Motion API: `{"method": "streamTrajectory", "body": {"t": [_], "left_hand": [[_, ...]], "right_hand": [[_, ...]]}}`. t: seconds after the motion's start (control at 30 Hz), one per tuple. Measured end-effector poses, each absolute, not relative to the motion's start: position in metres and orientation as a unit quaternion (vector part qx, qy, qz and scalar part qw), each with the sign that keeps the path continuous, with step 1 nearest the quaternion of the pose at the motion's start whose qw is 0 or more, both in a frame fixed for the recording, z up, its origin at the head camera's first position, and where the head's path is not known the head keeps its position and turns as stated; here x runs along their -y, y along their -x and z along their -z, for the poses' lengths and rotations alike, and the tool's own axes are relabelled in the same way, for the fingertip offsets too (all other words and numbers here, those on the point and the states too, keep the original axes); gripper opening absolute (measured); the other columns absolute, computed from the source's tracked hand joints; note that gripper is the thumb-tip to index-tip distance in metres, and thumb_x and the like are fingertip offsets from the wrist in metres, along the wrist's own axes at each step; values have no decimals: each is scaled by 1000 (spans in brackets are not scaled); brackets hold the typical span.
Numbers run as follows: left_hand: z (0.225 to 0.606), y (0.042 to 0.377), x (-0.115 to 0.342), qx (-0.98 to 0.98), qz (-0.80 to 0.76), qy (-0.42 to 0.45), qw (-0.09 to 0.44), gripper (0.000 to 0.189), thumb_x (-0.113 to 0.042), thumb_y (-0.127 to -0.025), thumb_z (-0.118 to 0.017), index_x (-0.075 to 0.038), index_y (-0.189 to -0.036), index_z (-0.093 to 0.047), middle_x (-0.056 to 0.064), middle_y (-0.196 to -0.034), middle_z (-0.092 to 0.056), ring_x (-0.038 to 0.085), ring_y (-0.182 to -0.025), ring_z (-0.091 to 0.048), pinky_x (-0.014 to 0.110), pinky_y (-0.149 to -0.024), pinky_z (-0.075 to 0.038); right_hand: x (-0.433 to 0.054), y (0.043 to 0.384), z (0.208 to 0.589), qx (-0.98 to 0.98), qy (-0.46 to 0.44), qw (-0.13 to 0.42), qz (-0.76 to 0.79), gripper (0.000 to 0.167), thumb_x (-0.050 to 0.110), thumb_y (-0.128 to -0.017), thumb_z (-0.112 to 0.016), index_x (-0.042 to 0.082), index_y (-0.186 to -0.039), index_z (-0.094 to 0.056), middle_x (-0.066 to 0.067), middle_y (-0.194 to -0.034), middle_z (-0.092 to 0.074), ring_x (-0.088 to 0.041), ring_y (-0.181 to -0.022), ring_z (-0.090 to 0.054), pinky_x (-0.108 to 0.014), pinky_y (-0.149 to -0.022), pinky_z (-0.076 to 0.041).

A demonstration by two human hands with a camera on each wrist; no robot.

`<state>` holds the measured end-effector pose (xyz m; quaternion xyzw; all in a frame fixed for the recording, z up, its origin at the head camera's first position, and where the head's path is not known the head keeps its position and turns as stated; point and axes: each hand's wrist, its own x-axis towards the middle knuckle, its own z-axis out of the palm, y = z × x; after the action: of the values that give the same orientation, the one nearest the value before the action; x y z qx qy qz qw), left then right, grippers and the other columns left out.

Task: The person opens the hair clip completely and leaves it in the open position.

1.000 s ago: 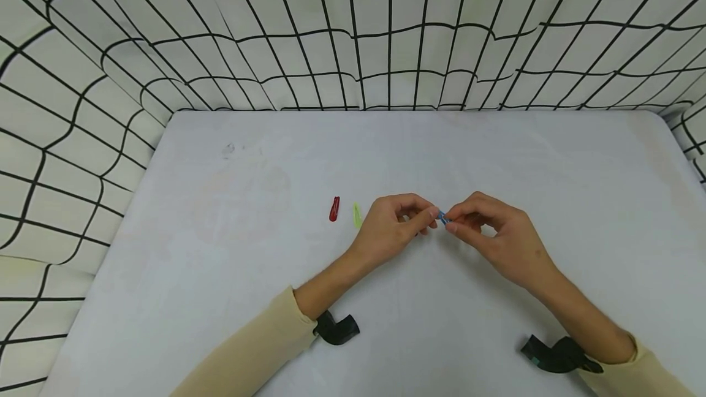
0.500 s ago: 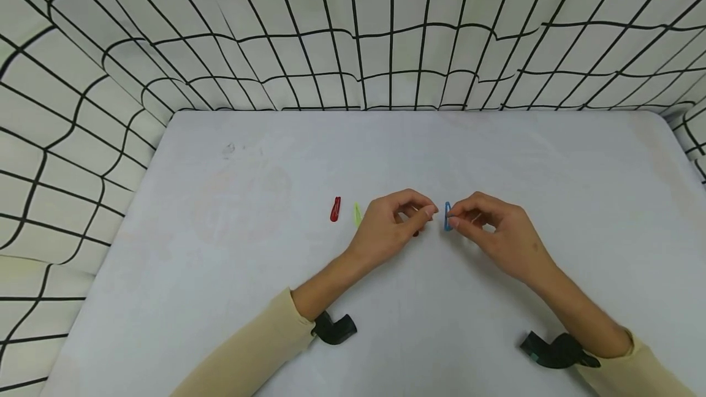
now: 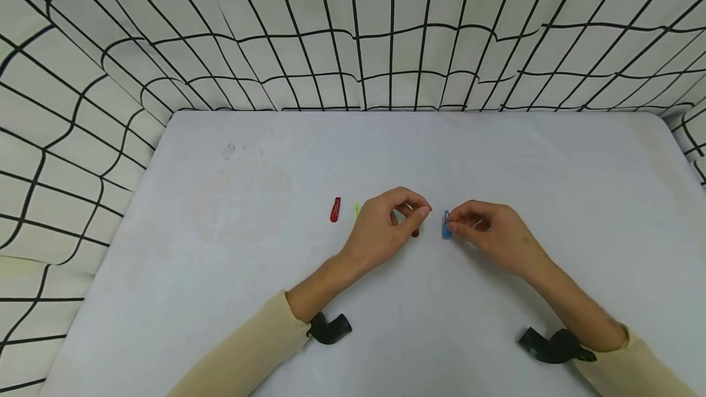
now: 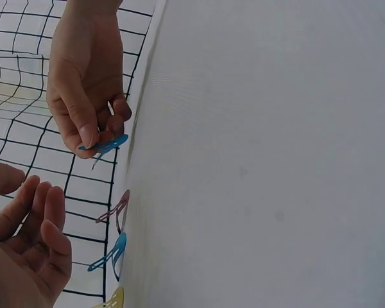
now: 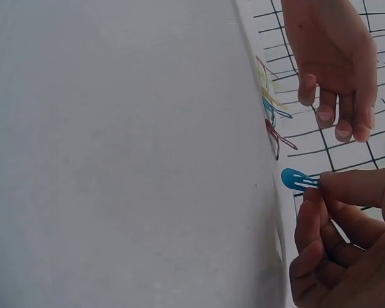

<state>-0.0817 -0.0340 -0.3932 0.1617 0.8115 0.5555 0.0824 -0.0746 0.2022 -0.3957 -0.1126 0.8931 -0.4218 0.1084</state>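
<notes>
My right hand (image 3: 496,231) pinches a blue snap hair clip (image 3: 446,226) between thumb and fingertips, just above the table. In the left wrist view that blue clip (image 4: 109,146) looks bent open, its prong apart from the frame. My left hand (image 3: 386,225) hovers to its left with fingers loosely bent and nothing between them; the left wrist view shows this hand (image 4: 32,244) too. Beneath it a dark red clip (image 3: 415,233) is mostly covered. Further left lie a red clip (image 3: 335,209) and a partly hidden light green clip (image 3: 356,209).
In the right wrist view several hair clips stand in a row, among them a dark red clip (image 5: 277,135) and a blue clip (image 5: 271,109). The white table (image 3: 220,299) reaches back to a white wall with a black grid (image 3: 353,35).
Both hands were at the blue clip; the left hand has let go and drawn slightly left. My right hand has turned the clip upright in the head view and brought it a little nearer.
</notes>
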Motion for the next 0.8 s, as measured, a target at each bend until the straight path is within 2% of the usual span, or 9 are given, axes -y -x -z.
{"method": "streamTrajectory", "body": {"t": [0.13, 0.33, 0.53, 0.8], "left_hand": [[392, 82, 36, -820, -543, -169, 70, 11, -23, -103, -65, -18, -109, -73, 5, -83, -75, 14, -78, -69, 21, -66, -47], [393, 82, 38, -835, -520, -174, 53, 11, -23, -103, -66, -19, -108, -74, -1, -90, -75, 3, -84, -65, 21, -69, -47], [395, 82, 39, -843, -507, -177, 44, 12, -23, -103, -66, -17, -108, -74, -9, -95, -73, 3, -84, -65, 22, -70, -49], [393, 85, 45, -852, -492, -177, 30, 13, -24, -103, -65, -16, -108, -75, -10, -100, -71, 3, -89, -64, 22, -69, -48]], "right_hand": [[-202, 77, 397, -892, 107, 131, 419, 7, 18, -98, -74, 15, -103, -76, 0, -91, -75, -13, -86, -66, -21, -77, -53], [-200, 80, 398, -896, 100, 140, 409, 8, 18, -98, -73, 14, -105, -76, -2, -91, -75, -17, -86, -67, -22, -76, -52], [-200, 82, 399, -901, 98, 136, 400, 9, 17, -98, -73, 14, -106, -76, -1, -91, -75, -16, -87, -67, -22, -77, -51], [-201, 81, 396, -910, 93, 116, 387, 12, 20, -99, -72, 15, -109, -76, -1, -94, -76, -17, -89, -66, -24, -77, -52]]}}
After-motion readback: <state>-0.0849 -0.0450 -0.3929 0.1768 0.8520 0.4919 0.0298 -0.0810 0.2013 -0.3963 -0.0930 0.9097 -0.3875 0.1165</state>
